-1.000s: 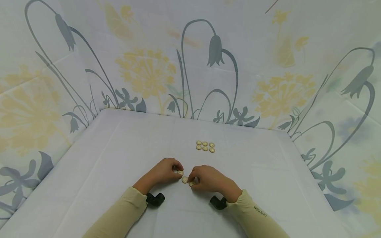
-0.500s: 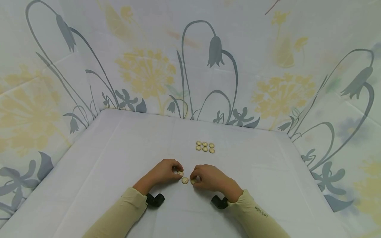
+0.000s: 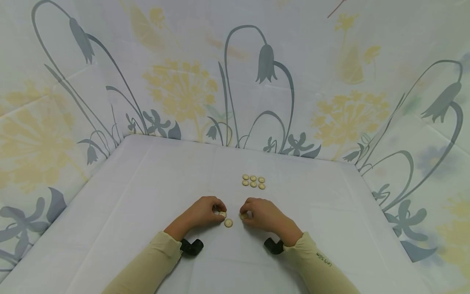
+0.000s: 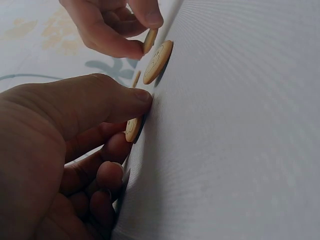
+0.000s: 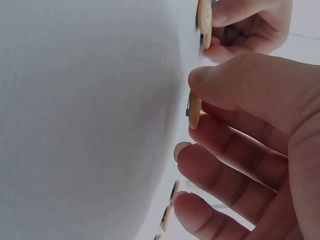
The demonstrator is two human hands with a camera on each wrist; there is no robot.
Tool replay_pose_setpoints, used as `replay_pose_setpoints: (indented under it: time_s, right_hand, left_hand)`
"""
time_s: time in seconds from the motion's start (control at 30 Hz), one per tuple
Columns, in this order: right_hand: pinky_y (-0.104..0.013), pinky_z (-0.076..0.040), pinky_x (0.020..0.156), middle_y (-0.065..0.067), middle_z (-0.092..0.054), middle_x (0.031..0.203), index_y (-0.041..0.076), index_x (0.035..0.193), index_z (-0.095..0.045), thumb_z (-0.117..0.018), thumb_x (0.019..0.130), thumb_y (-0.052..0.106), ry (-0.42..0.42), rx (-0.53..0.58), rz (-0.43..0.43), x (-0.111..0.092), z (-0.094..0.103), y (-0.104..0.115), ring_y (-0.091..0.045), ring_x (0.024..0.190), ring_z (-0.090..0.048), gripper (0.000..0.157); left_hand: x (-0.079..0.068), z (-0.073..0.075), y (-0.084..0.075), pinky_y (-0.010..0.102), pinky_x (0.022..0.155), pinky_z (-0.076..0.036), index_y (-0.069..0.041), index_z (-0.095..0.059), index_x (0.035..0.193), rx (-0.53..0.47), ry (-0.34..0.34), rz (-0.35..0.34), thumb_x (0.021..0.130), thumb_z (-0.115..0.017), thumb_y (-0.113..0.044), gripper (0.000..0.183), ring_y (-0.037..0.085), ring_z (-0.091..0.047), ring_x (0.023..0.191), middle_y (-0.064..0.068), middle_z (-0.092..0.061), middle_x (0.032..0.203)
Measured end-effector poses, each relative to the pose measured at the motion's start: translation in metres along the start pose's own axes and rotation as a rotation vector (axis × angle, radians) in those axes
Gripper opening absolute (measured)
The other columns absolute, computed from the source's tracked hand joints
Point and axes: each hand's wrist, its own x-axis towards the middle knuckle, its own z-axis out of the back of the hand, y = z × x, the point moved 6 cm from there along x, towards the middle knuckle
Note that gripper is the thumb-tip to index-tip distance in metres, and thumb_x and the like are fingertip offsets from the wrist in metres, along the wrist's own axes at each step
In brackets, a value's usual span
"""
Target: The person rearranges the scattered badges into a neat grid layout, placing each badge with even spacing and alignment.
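The left hand [image 3: 205, 211] holds a round wooden badge [image 4: 132, 129] between thumb and fingers, low at the white cloth. A second wooden badge [image 3: 228, 223] with a line drawing on its face lies on the cloth just right of those fingertips. Farther right, the right hand [image 3: 265, 213] pinches a third badge [image 5: 194, 111] by thumb and forefinger, tilted on edge. A thin dark pin-like piece shows on that badge's back in the right wrist view. The right hand's other fingers are loosely bent beside it.
Beyond the hands, several matching badges [image 3: 253, 181] lie in two short rows on the white tablecloth [image 3: 176, 171]. A flower-printed curtain [image 3: 205, 81] rises behind the table's far edge. Black wrist mounts [image 3: 192, 247] sit below both hands.
The right hand has lifted its badge away from the one on the cloth and moved right and farther from the person. The left hand stays in place with its badge.
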Motion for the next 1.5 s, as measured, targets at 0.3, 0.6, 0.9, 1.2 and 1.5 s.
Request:
replay_pose_setpoints:
  time_s: [0.3, 0.6, 0.9, 1.2, 1.5]
  right_hand:
    - [-0.026, -0.047, 0.068, 0.008, -0.065, 0.092, 0.018, 0.098, -0.075, -0.071, 0.086, 0.023, -0.064, -0.008, -0.054, 0.001, 0.003, -0.012, -0.006, 0.074, -0.054, 0.013]
    - [-0.034, -0.051, 0.077, 0.006, -0.067, 0.095, 0.015, 0.100, -0.075, -0.070, 0.087, 0.021, -0.070, 0.017, -0.143, 0.003, 0.006, -0.024, -0.012, 0.083, -0.061, 0.015]
    - [-0.033, -0.047, 0.071, 0.006, -0.066, 0.091, 0.015, 0.099, -0.075, -0.070, 0.087, 0.022, -0.089, 0.044, -0.218, 0.004, 0.007, -0.035, -0.011, 0.077, -0.055, 0.015]
    - [-0.034, -0.049, 0.071, 0.004, -0.066, 0.090, 0.015, 0.098, -0.075, -0.072, 0.084, 0.021, -0.148, 0.033, -0.283, 0.004, 0.012, -0.045, -0.013, 0.077, -0.057, 0.016]
    - [-0.040, -0.052, 0.078, 0.000, -0.068, 0.096, 0.014, 0.099, -0.075, -0.072, 0.084, 0.021, -0.156, 0.039, -0.317, 0.004, 0.016, -0.054, -0.020, 0.090, -0.065, 0.017]
  left_hand:
    - [0.000, -0.002, 0.000, 0.028, 0.072, -0.044, -0.016, -0.072, 0.094, 0.006, -0.007, -0.003, 0.081, -0.075, -0.020, 0.014, 0.010, -0.052, 0.078, -0.006, -0.064, 0.089]
    - [0.000, -0.001, -0.001, 0.028, 0.072, -0.044, -0.016, -0.072, 0.094, 0.001, -0.005, -0.003, 0.081, -0.074, -0.019, 0.013, 0.010, -0.052, 0.078, -0.007, -0.063, 0.088]
    - [-0.001, -0.001, -0.002, 0.029, 0.073, -0.044, -0.016, -0.072, 0.094, 0.003, -0.007, -0.003, 0.081, -0.074, -0.018, 0.013, 0.010, -0.052, 0.079, -0.006, -0.063, 0.088]
    - [-0.001, -0.001, -0.001, 0.029, 0.073, -0.044, -0.016, -0.072, 0.094, 0.001, -0.005, 0.003, 0.082, -0.074, -0.018, 0.013, 0.011, -0.052, 0.080, -0.006, -0.063, 0.088]
    - [-0.001, 0.000, 0.000, 0.029, 0.074, -0.045, -0.016, -0.072, 0.095, 0.001, -0.012, 0.004, 0.081, -0.075, -0.019, 0.014, 0.011, -0.052, 0.080, -0.006, -0.063, 0.089]
